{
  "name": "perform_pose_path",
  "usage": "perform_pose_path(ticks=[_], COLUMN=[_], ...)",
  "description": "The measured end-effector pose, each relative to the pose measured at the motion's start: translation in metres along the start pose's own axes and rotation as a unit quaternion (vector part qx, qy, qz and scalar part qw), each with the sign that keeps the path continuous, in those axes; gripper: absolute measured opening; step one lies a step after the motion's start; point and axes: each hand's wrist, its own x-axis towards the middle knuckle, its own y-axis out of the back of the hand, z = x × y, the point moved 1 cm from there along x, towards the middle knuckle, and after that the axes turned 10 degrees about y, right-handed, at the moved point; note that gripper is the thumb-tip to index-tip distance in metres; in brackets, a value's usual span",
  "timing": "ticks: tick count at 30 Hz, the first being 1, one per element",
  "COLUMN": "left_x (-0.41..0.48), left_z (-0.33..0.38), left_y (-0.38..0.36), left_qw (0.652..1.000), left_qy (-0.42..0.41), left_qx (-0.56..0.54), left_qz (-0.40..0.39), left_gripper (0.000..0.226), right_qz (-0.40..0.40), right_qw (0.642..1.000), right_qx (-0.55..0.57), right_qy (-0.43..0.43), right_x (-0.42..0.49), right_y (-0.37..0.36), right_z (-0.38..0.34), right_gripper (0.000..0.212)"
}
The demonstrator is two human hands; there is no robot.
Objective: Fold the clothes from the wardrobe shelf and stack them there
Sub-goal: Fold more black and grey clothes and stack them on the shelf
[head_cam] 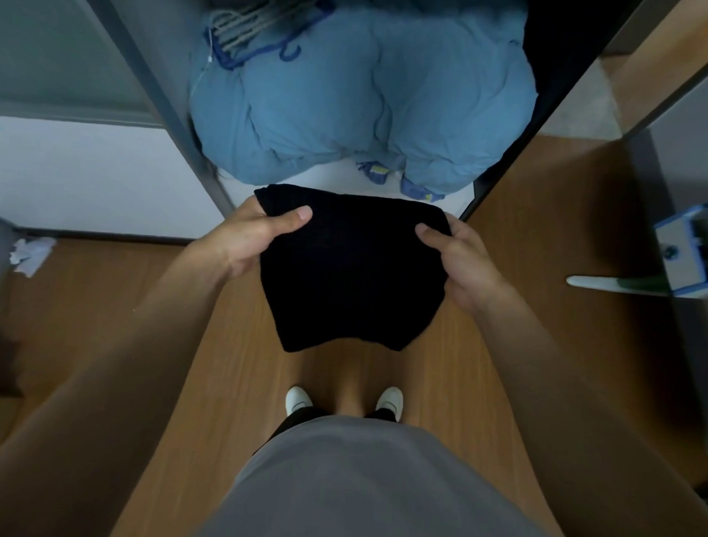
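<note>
The left hand [240, 239] and right hand [462, 257] pinch the top corners of the black cloth [352, 268] — soft, light, floppy — so corners are the best hold.

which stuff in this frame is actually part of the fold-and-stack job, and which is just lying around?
Job in hand:
- black knit garment, held up at its top corners
- left hand and right hand, both gripping it
- wardrobe, open ahead

Lying about:
- blue bedding bundle
- hangers on top of it
- crumpled paper on the floor
- blue-and-white box
</note>
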Motion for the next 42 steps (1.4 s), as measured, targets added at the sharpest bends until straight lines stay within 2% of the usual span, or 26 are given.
perform_pose_path(ticks=[5, 7, 10, 13, 15, 18, 19, 21, 23, 25, 26, 29, 31, 34, 37, 38, 40, 42], left_x=[0.004, 0.006, 0.006, 0.005, 0.006, 0.004, 0.003, -0.001, -0.004, -0.006, -0.007, -0.008, -0.009, -0.01, -0.008, -0.006, -0.001, 0.0], left_z=[0.0, -0.001, -0.001, 0.001, 0.003, 0.007, 0.009, 0.013, 0.017, 0.021, 0.022, 0.028, 0.032, 0.036, 0.036, 0.035, 0.033, 0.034], left_y=[-0.001, 0.0, 0.003, 0.003, 0.003, -0.001, -0.001, -0.002, -0.003, -0.003, -0.004, -0.007, -0.011, -0.014, -0.017, -0.018, -0.02, -0.018], left_qw=[0.998, 0.995, 0.992, 0.991, 0.99, 0.992, 0.992, 0.994, 0.996, 0.997, 0.997, 0.996, 0.99, 0.969, 0.926, 0.907, 0.868, 0.826], left_qy=[-0.008, 0.003, 0.022, 0.025, 0.023, 0.019, 0.018, 0.013, 0.009, 0.002, -0.001, -0.004, -0.029, -0.047, -0.021, -0.02, -0.044, -0.074], left_qx=[0.058, 0.073, 0.084, 0.084, 0.07, 0.045, 0.04, 0.031, 0.037, 0.049, 0.046, 0.059, 0.119, 0.233, 0.367, 0.407, 0.466, 0.506], left_qz=[0.04, 0.063, 0.087, 0.106, 0.121, 0.12, 0.115, 0.101, 0.083, 0.063, 0.057, 0.07, 0.073, 0.07, 0.09, 0.106, 0.169, 0.238], left_gripper=[0.03, 0.034, 0.037, 0.045, 0.049, 0.042, 0.042, 0.043, 0.039, 0.035, 0.043, 0.091, 0.096, 0.069, 0.076, 0.072, 0.042, 0.023], right_qz=[0.042, 0.014, -0.035, -0.047, -0.055, -0.093, -0.11, -0.145, -0.165, -0.147, -0.129, -0.075, -0.048, -0.031, -0.039, -0.043, -0.048, -0.062], right_qw=[0.999, 0.997, 0.989, 0.973, 0.97, 0.97, 0.963, 0.925, 0.866, 0.813, 0.792, 0.748, 0.73, 0.738, 0.773, 0.783, 0.788, 0.769], right_qx=[-0.011, -0.033, -0.109, -0.197, -0.213, -0.213, -0.238, -0.347, -0.466, -0.552, -0.582, -0.645, -0.666, -0.657, -0.616, -0.603, -0.596, -0.621], right_qy=[0.027, 0.064, 0.091, 0.111, 0.106, 0.07, 0.06, 0.06, 0.077, 0.116, 0.13, 0.137, 0.144, 0.151, 0.147, 0.147, 0.147, 0.139], right_x=[-0.001, -0.001, -0.001, 0.0, 0.001, 0.002, 0.001, -0.001, -0.002, 0.001, 0.003, 0.007, 0.009, 0.009, 0.008, 0.008, 0.008, 0.01], right_y=[-0.002, 0.0, 0.002, 0.002, 0.0, -0.002, -0.003, -0.008, -0.015, -0.018, -0.019, -0.02, -0.021, -0.022, -0.024, -0.025, -0.026, -0.026], right_z=[0.004, 0.002, -0.003, -0.008, -0.014, -0.019, -0.019, -0.02, -0.021, -0.022, -0.023, -0.029, -0.034, -0.04, -0.043, -0.043, -0.043, -0.043], right_gripper=[0.039, 0.048, 0.035, 0.037, 0.038, 0.031, 0.035, 0.056, 0.067, 0.057, 0.048, 0.025, 0.02, 0.019, 0.018, 0.017, 0.018, 0.02])
